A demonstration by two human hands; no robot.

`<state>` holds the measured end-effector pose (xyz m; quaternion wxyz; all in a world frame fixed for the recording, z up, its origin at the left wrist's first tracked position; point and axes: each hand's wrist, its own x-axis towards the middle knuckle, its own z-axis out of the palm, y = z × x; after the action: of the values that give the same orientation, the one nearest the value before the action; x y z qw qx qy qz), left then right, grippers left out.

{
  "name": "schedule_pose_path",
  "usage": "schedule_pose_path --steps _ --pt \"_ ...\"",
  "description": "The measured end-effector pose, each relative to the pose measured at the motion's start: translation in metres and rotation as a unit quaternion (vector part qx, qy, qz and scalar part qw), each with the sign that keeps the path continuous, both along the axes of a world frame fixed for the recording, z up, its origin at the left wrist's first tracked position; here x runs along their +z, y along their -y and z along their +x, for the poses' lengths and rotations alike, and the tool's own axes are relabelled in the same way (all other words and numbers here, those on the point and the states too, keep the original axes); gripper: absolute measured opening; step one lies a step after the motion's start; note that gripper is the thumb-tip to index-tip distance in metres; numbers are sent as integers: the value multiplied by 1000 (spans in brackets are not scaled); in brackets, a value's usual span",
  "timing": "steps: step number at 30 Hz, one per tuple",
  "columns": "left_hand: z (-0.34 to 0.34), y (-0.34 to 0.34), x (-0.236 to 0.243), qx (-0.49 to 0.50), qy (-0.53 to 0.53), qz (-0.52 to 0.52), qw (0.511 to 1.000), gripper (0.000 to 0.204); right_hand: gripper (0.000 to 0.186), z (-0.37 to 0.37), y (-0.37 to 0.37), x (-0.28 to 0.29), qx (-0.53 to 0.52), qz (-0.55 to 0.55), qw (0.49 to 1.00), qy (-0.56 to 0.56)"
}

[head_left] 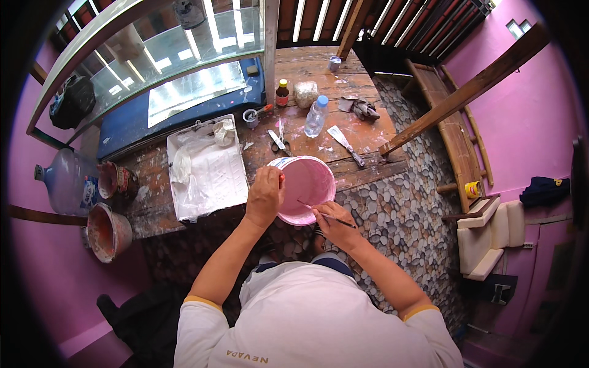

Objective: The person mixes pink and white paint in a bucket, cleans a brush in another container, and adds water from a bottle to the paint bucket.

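A white bucket (315, 178) of pink liquid stands at the table's near edge, directly before me. My left hand (265, 193) is at the bucket's left rim, fingers closed on a small red object (281, 180) that they mostly hide. My right hand (333, 224) grips a thin dark paintbrush (343, 222) over the bucket's near right side, its tip down inside. To the left lies a white tray (208, 178) with crumpled plastic. Behind the bucket are scissors (279, 144) and a putty knife (343, 144).
The paint-spotted table (386, 168) also holds a water bottle (315, 119), brown bottle (282, 93), small cups (250, 119), rag (362, 109) and wrapped lump (305, 93). Buckets (109, 233) and a large jug (64, 181) sit left. A wooden beam (466, 83) crosses at right, beside a bamboo bench (451, 141).
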<state>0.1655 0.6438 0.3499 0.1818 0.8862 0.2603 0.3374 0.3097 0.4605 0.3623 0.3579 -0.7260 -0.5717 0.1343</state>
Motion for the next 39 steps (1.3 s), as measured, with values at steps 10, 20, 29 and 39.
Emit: schedule_pose_path --steps 10,20,29,39 --pt "-2 4 2 0 5 0 1000 26 8 -12 2 -3 -22 21 999 11" --pt "-2 3 0 0 7 -7 1000 27 8 -14 -2 -7 -26 37 998 31" --pt "-2 3 -2 9 8 -10 1000 26 7 -13 -4 -10 -34 37 998 23" --pt "-4 -2 -2 8 6 -13 1000 25 9 -8 -10 -9 -86 39 991 99"
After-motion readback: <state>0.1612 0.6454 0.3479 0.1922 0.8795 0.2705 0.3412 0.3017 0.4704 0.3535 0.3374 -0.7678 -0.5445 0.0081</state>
